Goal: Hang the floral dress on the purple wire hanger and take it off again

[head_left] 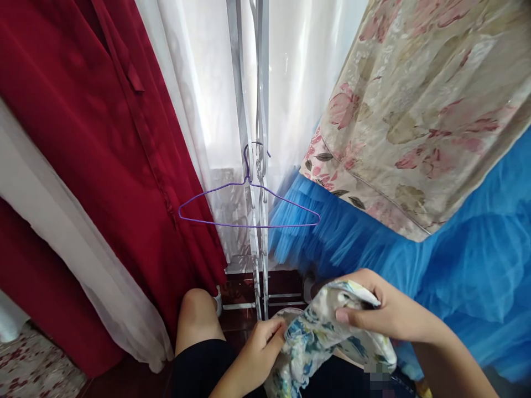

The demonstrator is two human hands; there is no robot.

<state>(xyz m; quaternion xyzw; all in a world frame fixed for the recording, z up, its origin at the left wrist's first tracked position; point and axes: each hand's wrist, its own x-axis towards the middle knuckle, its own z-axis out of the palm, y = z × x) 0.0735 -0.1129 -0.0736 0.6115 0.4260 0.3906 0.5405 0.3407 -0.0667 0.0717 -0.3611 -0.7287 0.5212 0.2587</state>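
A light cloth garment with a blue and yellow floral print (309, 337) is bunched above my lap, its exact kind unclear. My left hand (265, 345) is closed, pinching the garment's left side. With thumb in front and fingers behind, my right hand (373, 312) grips the upper right edge, where the fabric folds over and shows a dark opening. Beyond my hands, a bare purple wire hanger (249, 225) hangs by its hook from a white metal rack (262, 110).
Long red fabric (136, 182) and sheer white fabric hang at left. At right hang a beige floral cloth (406, 116) and blue tulle (468, 260). A white curtain (307, 66) is behind the rack. My bare knee (197, 318) is close to the rack's base.
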